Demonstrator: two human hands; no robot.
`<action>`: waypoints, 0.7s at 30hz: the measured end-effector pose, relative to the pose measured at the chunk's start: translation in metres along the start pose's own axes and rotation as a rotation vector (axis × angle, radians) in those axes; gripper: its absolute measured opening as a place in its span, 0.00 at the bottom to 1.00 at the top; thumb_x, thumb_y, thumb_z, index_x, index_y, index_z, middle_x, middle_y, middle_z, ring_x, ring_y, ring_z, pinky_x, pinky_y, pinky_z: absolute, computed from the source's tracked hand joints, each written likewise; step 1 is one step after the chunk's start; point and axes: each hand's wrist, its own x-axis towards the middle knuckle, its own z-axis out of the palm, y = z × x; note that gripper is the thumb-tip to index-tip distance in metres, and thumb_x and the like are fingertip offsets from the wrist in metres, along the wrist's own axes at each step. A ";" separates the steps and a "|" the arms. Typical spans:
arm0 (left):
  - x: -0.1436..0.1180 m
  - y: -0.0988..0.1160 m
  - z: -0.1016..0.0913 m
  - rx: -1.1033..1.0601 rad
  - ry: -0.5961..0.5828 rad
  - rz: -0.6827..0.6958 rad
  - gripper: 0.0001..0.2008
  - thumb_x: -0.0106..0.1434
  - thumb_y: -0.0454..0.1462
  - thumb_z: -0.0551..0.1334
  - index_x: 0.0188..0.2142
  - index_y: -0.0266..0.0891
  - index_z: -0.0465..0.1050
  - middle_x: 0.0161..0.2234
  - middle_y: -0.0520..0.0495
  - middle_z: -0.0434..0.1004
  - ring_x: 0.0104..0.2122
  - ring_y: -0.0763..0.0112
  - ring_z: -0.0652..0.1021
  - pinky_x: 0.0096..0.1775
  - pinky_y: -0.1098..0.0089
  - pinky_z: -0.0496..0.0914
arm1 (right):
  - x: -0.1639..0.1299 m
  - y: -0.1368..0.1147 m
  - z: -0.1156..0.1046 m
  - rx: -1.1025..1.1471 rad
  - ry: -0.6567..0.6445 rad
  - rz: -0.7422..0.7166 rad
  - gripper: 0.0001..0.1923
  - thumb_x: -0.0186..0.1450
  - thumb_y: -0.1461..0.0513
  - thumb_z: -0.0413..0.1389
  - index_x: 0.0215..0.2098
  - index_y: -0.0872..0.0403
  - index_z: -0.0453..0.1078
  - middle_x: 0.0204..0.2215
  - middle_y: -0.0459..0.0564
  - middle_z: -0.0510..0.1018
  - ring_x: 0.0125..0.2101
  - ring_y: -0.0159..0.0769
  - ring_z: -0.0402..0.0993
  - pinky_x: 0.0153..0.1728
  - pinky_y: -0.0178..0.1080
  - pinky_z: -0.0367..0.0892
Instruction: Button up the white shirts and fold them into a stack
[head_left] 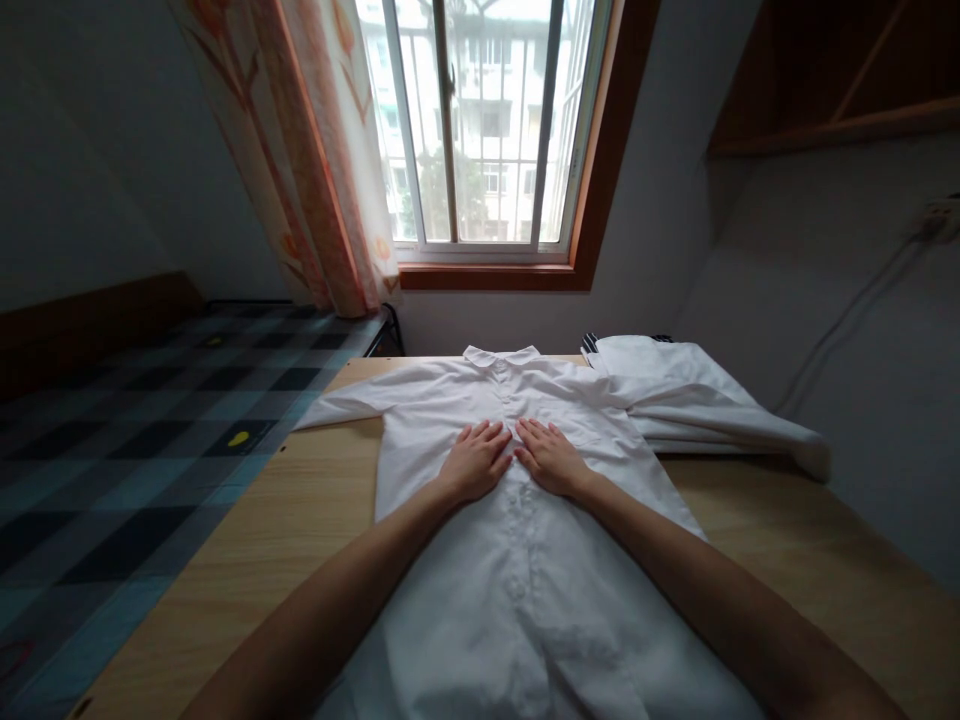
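Note:
A white button-up shirt [465, 560] lies front side up, its collar at the far end and its hem toward me. One sleeve stretches out to the left; the other reaches right, against a stack of folded white cloth. My left hand [478, 462] rests flat on the chest of the shirt, just left of the button line, fingers stretched out. Beside it, my right hand [551, 457] lies flat on the other side of the buttons, fingers spread. The fingertips of both hands are close together. Wrinkles run through the lower front of the shirt.
The shirt is on a wooden table [322, 520]. Folded white clothes [660, 365] sit at its far right, with striped fabric underneath. To the left is a bed with a checked sheet [180, 450]. Behind are a curtain [322, 150] and a window [487, 130]; a cable [847, 310] hangs on the right wall.

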 end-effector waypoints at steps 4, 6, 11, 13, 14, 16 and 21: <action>0.007 -0.005 -0.005 -0.127 0.015 -0.079 0.19 0.62 0.38 0.60 0.54 0.47 0.72 0.61 0.47 0.65 0.62 0.60 0.62 0.63 0.57 0.50 | -0.019 0.010 -0.001 -0.003 -0.001 -0.048 0.28 0.71 0.54 0.43 0.66 0.54 0.54 0.66 0.55 0.56 0.66 0.41 0.47 0.63 0.50 0.43; 0.012 -0.005 -0.008 -0.187 0.045 -0.116 0.17 0.59 0.35 0.62 0.48 0.46 0.76 0.57 0.47 0.70 0.58 0.61 0.67 0.61 0.61 0.55 | -0.024 0.012 -0.004 0.015 0.028 -0.049 0.26 0.70 0.54 0.45 0.63 0.53 0.59 0.64 0.54 0.60 0.64 0.41 0.52 0.63 0.48 0.45; 0.027 0.005 -0.017 -0.142 0.065 -0.235 0.09 0.57 0.35 0.63 0.36 0.45 0.81 0.48 0.45 0.75 0.50 0.56 0.71 0.54 0.59 0.62 | -0.019 -0.001 -0.014 0.046 0.230 0.083 0.16 0.67 0.59 0.51 0.51 0.54 0.70 0.50 0.56 0.74 0.51 0.42 0.67 0.53 0.40 0.58; 0.031 0.010 -0.019 -0.085 0.093 -0.291 0.07 0.57 0.38 0.64 0.34 0.45 0.81 0.45 0.43 0.75 0.50 0.52 0.71 0.53 0.55 0.62 | -0.010 -0.011 -0.018 0.077 0.252 0.139 0.14 0.67 0.58 0.51 0.47 0.54 0.71 0.44 0.54 0.76 0.45 0.41 0.70 0.47 0.38 0.61; 0.033 0.012 -0.019 -0.065 0.110 -0.309 0.07 0.57 0.39 0.64 0.33 0.45 0.82 0.44 0.42 0.75 0.49 0.50 0.71 0.52 0.54 0.62 | -0.005 -0.016 -0.019 0.094 0.237 0.178 0.13 0.67 0.57 0.50 0.46 0.53 0.71 0.41 0.54 0.77 0.43 0.40 0.72 0.45 0.38 0.62; 0.035 0.016 -0.019 -0.056 0.122 -0.332 0.08 0.57 0.41 0.64 0.31 0.43 0.82 0.41 0.40 0.76 0.46 0.50 0.72 0.49 0.54 0.63 | 0.008 -0.025 -0.021 0.101 0.185 0.290 0.15 0.68 0.54 0.49 0.43 0.53 0.71 0.39 0.54 0.78 0.39 0.40 0.74 0.41 0.38 0.63; 0.038 0.015 -0.018 -0.236 0.105 -0.430 0.05 0.53 0.34 0.64 0.24 0.41 0.80 0.24 0.44 0.77 0.32 0.60 0.76 0.41 0.65 0.65 | 0.032 -0.037 -0.024 -0.002 0.079 0.441 0.19 0.66 0.53 0.51 0.43 0.57 0.74 0.39 0.61 0.79 0.40 0.48 0.76 0.39 0.42 0.65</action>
